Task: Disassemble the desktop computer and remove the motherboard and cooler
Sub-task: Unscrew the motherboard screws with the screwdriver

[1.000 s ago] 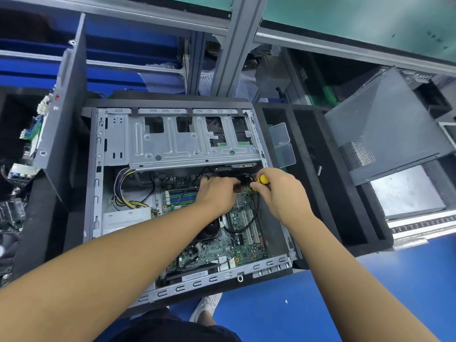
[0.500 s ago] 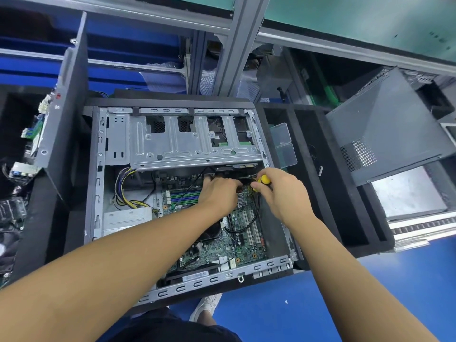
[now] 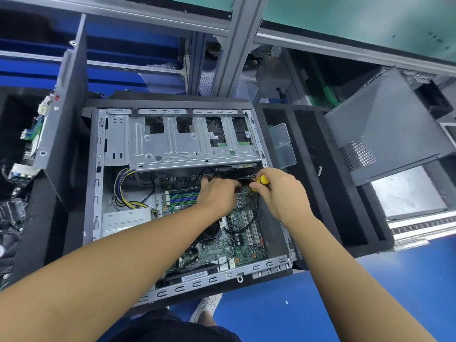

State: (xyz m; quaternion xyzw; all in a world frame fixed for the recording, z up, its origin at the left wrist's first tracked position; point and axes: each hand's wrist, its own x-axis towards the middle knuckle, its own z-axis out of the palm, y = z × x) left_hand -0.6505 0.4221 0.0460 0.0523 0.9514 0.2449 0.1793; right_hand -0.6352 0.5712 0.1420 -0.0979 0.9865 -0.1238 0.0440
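Motherboard (image 3: pixel 246 243) in case (image 3: pixel 269 264); right hand (image 3: pixel 281 193) grips screwdriver (image 3: pixel 262 179).

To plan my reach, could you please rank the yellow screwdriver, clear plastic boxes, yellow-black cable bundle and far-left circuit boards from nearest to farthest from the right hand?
1. Yellow screwdriver: gripped in the right hand.
2. Clear plastic boxes: just beyond, outside the case.
3. Cable bundle: inside the case, left side.
4. Circuit boards: far left, outside the case.
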